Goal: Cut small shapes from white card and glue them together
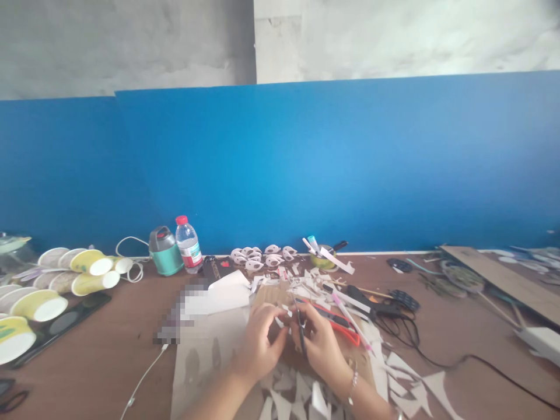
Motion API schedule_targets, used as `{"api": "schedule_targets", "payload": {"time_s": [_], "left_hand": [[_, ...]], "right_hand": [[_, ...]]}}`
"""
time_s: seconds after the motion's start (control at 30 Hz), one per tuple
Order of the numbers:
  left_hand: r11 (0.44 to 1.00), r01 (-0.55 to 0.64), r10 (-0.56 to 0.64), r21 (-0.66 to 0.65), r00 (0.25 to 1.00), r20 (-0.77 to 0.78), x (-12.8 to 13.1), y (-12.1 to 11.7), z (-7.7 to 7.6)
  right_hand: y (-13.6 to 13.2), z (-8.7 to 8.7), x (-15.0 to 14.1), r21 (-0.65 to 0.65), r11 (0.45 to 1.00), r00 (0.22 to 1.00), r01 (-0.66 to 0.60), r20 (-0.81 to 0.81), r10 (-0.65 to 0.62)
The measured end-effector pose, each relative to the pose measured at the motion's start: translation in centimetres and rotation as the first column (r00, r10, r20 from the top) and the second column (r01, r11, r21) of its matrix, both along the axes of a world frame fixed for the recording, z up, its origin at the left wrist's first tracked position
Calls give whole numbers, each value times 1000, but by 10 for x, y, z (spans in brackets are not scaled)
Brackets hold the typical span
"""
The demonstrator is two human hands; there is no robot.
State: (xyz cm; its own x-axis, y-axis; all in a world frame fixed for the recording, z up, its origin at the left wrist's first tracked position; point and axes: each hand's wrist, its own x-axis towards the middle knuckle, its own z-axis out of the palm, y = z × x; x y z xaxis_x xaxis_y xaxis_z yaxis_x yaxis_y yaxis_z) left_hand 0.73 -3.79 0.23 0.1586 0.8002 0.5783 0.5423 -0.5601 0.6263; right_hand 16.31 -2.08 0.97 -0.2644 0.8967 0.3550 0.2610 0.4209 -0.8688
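My left hand (pixel 265 341) is closed, its thumb and fingertips pinching a small white paper piece (pixel 286 311). Facing it, my right hand (pixel 321 344) grips a pair of scissors with dark handles (pixel 301 333); the blades point away from me, close beside the paper piece. Part of the scissors is hidden by my fingers. Both hands are over a brown cardboard sheet (pixel 269 296). White paper offcuts (pixel 300 388) lie below and around them. Just beyond my right hand is a red and black utility knife (pixel 339 322), with a pink pen (pixel 345 312) alongside.
Curled white paper shapes (pixel 273 256) stand in rows at the back, near a green cup (pixel 322 261) of tools. A water bottle (pixel 188 248) and teal container (pixel 166 254) are at back left. Paper cups (pixel 48 306) lie left; a black cable (pixel 472 357) crosses the right.
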Motion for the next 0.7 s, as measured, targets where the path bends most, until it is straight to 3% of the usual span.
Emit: {"api": "schedule_targets", "payload": {"time_s": [0.33, 0.7], "left_hand": [[998, -58, 59, 28, 997, -44, -1, 4, 0], [999, -44, 44, 26, 999, -18, -1, 5, -4]], "right_hand": [[1, -4, -1, -15, 999, 995, 29, -90, -31], [2, -2, -1, -83, 996, 992, -42, -125, 31]]}}
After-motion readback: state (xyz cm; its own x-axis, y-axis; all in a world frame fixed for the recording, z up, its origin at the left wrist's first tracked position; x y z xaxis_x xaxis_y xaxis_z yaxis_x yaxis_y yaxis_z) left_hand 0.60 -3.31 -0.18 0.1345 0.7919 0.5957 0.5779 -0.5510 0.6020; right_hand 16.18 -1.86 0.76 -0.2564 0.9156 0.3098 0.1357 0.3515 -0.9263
